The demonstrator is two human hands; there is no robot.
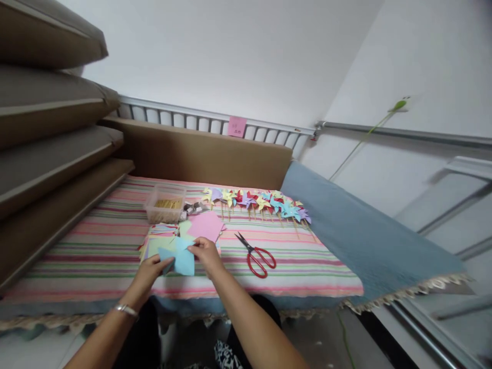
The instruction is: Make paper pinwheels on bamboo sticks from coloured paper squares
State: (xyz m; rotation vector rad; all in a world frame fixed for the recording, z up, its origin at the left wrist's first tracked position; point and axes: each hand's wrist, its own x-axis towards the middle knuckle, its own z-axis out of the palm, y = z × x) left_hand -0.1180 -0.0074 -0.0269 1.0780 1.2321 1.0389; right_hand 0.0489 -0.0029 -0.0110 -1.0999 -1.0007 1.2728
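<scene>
A blue piece of paper (185,262), cut into from its edges, is held up between my two hands near the table's front. My left hand (150,269) pinches its left part, thumb and fingers closed. On the upper right, my right hand (205,253) grips another edge of the same sheet. Just behind it lie stacked coloured sheets (156,244), a pale green one on top, and a pink sheet (207,225). Red-handled scissors (255,254) rest to the right of my right hand, blades slightly apart, pointing away.
Several paper pinwheels (263,202) on sticks lie in a row at the back right. A clear plastic box (166,204) holds thin yellowish sticks; small boxes (194,208) sit beside it. Thick brown cushions (49,107) are piled at the left. A striped cloth (303,271) covers the table.
</scene>
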